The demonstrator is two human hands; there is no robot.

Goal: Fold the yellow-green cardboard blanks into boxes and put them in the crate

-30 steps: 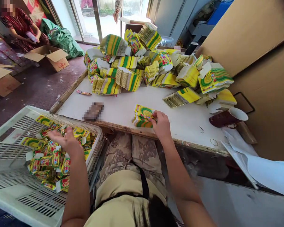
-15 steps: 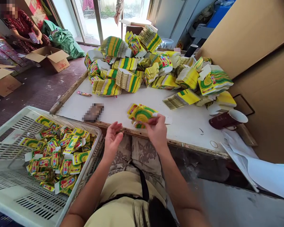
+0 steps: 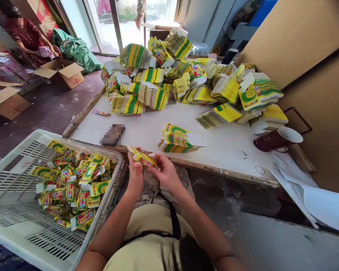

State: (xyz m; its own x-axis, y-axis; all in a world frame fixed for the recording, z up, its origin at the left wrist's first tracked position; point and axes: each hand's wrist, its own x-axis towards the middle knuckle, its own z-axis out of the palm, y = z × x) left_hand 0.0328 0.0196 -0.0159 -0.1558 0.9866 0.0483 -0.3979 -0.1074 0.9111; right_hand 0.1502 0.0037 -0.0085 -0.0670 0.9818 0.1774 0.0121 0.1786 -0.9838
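Observation:
Between my two hands, just off the table's front edge, is a small yellow-and-green cardboard box [image 3: 142,158]. My right hand [image 3: 166,174] pinches its right end. My left hand [image 3: 135,175] is at its left end, thumb and fingers around it. Beyond them on the table lies a fanned stack of flat box blanks [image 3: 176,139], touched by neither hand. To my left stands a white plastic crate [image 3: 25,150] holding many similar yellow boxes [image 3: 83,197].
Bundled yellow blanks [image 3: 155,94] are heaped across the back of the white table [image 3: 214,150]. A dark mug [image 3: 268,139] lies tipped at right beside large cardboard [image 3: 313,94]. A pixelated item [image 3: 113,135] is near the front edge. Another person [image 3: 31,45] sits by open cartons [image 3: 70,77].
My right hand has drawn one box away from the stack, left and toward my body. My left hand has closed in on it. The stack stays on the table.

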